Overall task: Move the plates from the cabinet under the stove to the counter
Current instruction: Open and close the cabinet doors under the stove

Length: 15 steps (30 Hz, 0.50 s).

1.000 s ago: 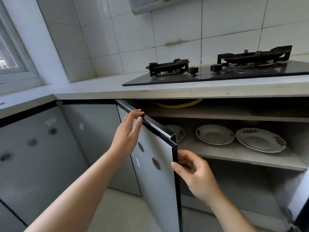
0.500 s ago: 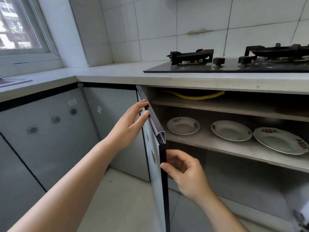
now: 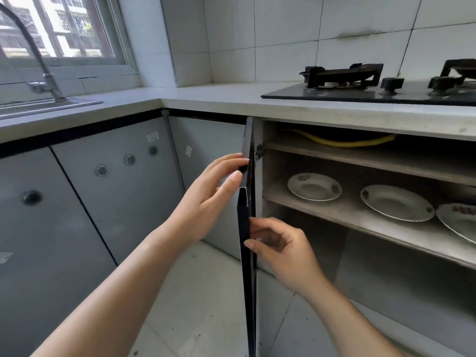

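The cabinet (image 3: pixel 258 176) under the stove (image 3: pixel 373 95) is seen standing open in the right half of the frame. On its middle shelf (image 3: pixel 322 211) are laid, flat, in a row and apart from one another, a left plate (image 3: pixel 314 187), a middle plate (image 3: pixel 396 203) and a right plate (image 3: pixel 457 217), the last cut off by the right edge of the frame. All three are set close to the shelf's front edge. On the shelf above, a yellow hose (image 3: pixel 340 143) is seen lying. The space below the middle shelf is lost in shadow.

The door (image 3: pixel 246 266) is viewed edge-on at the centre, swung well out, so that a wide opening is left to its right. Its outer face near the top is touched by the left hand (image 3: pixel 210 202), fingers stretched nearly straight. Lower down, its front edge is pinched by the right hand (image 3: pixel 284 253), thumb on the edge and fingers curled behind the inner face.

The counter (image 3: pixel 219 100) is seen running across the upper middle, a stretch of its surface showing between the stove and the sink (image 3: pixel 49 105) at upper left.
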Each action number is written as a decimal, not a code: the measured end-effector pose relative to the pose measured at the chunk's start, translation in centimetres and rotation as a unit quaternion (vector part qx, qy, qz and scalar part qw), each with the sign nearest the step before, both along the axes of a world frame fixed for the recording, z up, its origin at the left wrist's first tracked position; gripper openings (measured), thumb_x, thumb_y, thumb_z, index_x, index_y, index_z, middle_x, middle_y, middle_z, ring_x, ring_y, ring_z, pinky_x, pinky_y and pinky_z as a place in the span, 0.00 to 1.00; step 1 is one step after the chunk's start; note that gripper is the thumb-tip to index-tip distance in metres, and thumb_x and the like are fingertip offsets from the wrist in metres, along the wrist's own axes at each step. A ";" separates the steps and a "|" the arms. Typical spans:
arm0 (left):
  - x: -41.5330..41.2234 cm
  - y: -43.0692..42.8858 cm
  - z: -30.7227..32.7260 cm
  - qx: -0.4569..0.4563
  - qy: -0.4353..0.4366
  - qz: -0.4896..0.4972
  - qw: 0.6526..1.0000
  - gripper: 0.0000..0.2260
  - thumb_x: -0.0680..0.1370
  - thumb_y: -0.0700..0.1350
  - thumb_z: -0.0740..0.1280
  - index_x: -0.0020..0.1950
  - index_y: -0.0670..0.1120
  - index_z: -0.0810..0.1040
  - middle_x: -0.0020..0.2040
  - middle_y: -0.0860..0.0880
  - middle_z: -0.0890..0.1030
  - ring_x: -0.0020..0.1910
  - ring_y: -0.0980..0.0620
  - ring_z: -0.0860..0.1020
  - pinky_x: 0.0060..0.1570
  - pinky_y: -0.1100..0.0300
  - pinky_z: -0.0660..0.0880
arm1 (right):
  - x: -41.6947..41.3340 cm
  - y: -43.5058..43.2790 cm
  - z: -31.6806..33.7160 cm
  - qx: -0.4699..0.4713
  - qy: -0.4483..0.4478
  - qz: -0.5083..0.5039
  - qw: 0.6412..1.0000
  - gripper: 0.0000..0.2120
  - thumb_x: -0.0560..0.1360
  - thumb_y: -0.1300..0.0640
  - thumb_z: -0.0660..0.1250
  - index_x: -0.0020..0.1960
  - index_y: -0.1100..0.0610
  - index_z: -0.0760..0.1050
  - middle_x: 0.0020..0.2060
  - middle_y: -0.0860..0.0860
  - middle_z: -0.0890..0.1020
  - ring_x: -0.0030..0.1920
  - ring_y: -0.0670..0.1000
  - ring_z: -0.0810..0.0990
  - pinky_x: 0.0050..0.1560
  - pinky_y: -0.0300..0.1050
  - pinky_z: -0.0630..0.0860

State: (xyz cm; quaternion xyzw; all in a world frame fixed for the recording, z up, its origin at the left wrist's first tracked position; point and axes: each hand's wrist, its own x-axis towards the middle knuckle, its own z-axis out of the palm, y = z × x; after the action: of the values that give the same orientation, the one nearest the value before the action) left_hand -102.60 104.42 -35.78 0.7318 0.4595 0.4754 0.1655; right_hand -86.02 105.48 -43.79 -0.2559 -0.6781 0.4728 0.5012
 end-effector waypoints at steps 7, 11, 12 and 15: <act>-1.0 -1.0 0.1 -0.005 0.032 0.035 0.999 0.20 0.72 0.58 0.64 0.64 0.55 0.74 0.65 0.58 0.73 0.65 0.58 0.71 0.60 0.51 0.74 | -0.5 0.5 -0.1 0.018 -0.019 0.009 1.000 0.21 0.68 0.64 0.73 0.51 0.39 0.79 0.45 0.43 0.84 0.47 0.46 0.82 0.48 0.35 0.76; -0.7 -1.0 0.1 0.014 0.050 0.056 0.997 0.20 0.72 0.56 0.62 0.63 0.54 0.74 0.64 0.58 0.73 0.63 0.60 0.72 0.59 0.54 0.75 | 0.0 0.9 -0.7 -0.010 -0.006 -0.014 1.000 0.18 0.68 0.62 0.73 0.53 0.43 0.80 0.46 0.47 0.84 0.48 0.48 0.83 0.52 0.47 0.77; -0.8 -1.2 0.0 0.013 0.040 0.059 0.997 0.20 0.73 0.55 0.62 0.63 0.54 0.74 0.64 0.58 0.73 0.63 0.61 0.72 0.59 0.55 0.75 | 0.2 1.0 -0.8 -0.015 -0.003 -0.025 1.000 0.17 0.68 0.61 0.73 0.53 0.45 0.80 0.46 0.48 0.84 0.48 0.49 0.83 0.53 0.50 0.77; -1.5 -1.7 -0.3 0.015 0.016 0.073 0.997 0.17 0.74 0.51 0.63 0.63 0.57 0.74 0.63 0.59 0.74 0.61 0.60 0.74 0.58 0.56 0.76 | 0.7 1.2 -1.0 -0.022 -0.002 -0.050 0.999 0.15 0.68 0.60 0.73 0.52 0.46 0.80 0.45 0.48 0.84 0.47 0.48 0.83 0.53 0.47 0.77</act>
State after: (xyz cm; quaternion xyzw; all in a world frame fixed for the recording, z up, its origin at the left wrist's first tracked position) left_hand -104.15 102.68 -36.10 0.7060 0.5075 0.4812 0.1115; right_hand -85.34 106.65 -44.80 -0.3011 -0.6552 0.4613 0.5170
